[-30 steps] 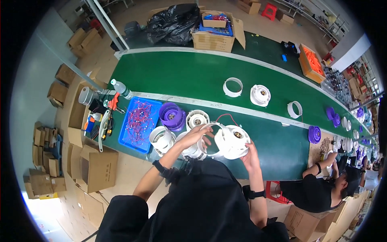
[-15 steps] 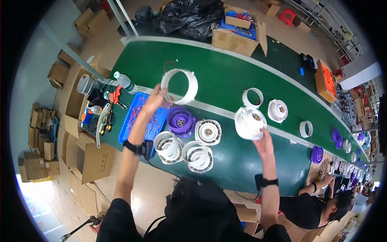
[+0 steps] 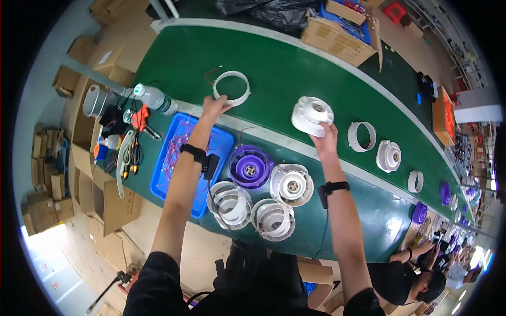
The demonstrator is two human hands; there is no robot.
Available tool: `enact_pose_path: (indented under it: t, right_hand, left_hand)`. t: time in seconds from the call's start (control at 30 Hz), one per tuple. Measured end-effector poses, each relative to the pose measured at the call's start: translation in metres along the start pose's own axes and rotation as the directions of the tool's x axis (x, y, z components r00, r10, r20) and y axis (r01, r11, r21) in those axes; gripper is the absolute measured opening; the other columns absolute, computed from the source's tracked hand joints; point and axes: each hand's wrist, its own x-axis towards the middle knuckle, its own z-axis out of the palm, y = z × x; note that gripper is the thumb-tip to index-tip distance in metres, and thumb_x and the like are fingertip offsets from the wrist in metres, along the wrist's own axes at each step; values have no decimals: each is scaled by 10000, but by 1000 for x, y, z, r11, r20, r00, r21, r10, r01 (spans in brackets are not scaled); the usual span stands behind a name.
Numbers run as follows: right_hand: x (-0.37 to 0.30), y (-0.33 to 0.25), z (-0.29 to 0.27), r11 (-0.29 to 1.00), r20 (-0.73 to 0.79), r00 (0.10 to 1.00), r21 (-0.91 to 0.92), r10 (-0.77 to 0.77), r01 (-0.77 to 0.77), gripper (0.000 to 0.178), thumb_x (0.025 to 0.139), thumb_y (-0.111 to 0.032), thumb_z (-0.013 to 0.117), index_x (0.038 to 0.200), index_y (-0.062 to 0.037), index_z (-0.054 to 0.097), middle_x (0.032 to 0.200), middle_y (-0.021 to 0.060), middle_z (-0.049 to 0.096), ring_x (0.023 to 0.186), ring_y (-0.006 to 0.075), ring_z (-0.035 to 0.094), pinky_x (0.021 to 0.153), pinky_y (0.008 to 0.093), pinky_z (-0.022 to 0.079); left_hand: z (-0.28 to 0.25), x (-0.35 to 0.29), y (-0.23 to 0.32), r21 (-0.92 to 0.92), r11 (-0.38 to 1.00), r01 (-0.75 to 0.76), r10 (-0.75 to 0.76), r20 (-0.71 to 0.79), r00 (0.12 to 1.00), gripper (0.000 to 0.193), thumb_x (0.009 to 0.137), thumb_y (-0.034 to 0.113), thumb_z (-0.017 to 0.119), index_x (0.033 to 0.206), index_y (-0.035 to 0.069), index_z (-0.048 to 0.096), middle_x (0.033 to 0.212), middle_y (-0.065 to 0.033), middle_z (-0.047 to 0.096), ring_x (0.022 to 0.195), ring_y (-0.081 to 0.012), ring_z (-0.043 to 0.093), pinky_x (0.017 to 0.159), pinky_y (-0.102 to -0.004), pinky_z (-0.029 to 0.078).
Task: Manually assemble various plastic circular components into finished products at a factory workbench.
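"What are the hands doing?"

"The left hand (image 3: 215,106) has its fingers closed on the near edge of a white plastic ring (image 3: 232,88), over the far green surface (image 3: 274,68). The right hand (image 3: 325,138) grips a white fan housing (image 3: 312,115) by its near edge, well to the right. I can't tell whether either piece bears its weight on that surface."

"How far along is it?"

"Partway, I'd judge. Ring and housing are apart, and neither has been let go. Farther right, another loose ring (image 3: 361,137) lies next to a round white housing (image 3: 389,156), both free of any hand."

"And what is left?"

"On the near green surface (image 3: 363,226), a purple housing (image 3: 250,167) and a white motor housing (image 3: 291,185) sit untouched. Closer to the person, two white ring-and-housing sets (image 3: 230,205) are untouched too; whether their parts are fastened, I can't tell. A blue tray (image 3: 225,145) of thin red wires (image 3: 179,145) is just left."
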Motion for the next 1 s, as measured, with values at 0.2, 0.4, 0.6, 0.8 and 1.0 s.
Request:
enact_pose_path:
  t: [0.2, 0.4, 0.6, 0.8, 1.0]
  right_hand:
    - [18, 61, 68, 984, -168, 983, -146, 74, -99, 648, 786, -69, 680, 1315, -149, 315, 1242, 129, 460, 1050, 293, 555, 830, 453, 534]
    - [58, 55, 56, 643, -54, 973, -758, -226, 107, 636, 698, -305, 699, 1249, -46, 514, 1111, 206, 620, 1027, 353, 601, 908, 381, 469]
    - [1, 38, 109, 727, 149, 977, -687, 154, -10, 540, 782, -282, 651, 1237, -22, 521, 1063, 154, 636, 954, 261, 639, 797, 362, 531]
    - [-76, -39, 20, 757, 434, 865, -645, 252, 104, 381, 920, -258, 491, 1228, -34, 519, 982, 103, 634, 852, 182, 628, 722, 276, 513]
    - [-171, -31, -123, 728, 42, 966, -665, 255, -163, 340, 929, -271, 500, 1201, -70, 534, 932, 69, 630, 762, 143, 601, 668, 287, 515]
  left_hand:
    - [-27, 15, 1, 29, 987, -157, 158, -293, 943, 455, 796, 0, 657, 1109, -103, 342, 990, -193, 542, 816, -257, 608, 729, -396, 603]
    - [8, 22, -10, -30, 989, -147, 135, -251, 959, 581, 789, 10, 649, 1230, -5, 271, 1170, -243, 441, 965, -343, 569, 769, -410, 589]
    - [-81, 15, 10, -56, 993, -104, 77, -365, 928, 542, 831, 69, 620, 1244, 26, 271, 1122, -231, 480, 807, -307, 624, 695, -406, 599]
    - [-73, -72, 32, 591, 776, -223, 283, -10, 959, 384, 844, 65, 570, 1213, 41, 467, 1029, -84, 575, 869, -159, 594, 707, -316, 554]
    - [-8, -195, 54, 550, 767, -331, 58, 453, 890, 290, 864, 44, 533, 1153, 24, 534, 895, -72, 630, 777, -132, 605, 655, -271, 510]
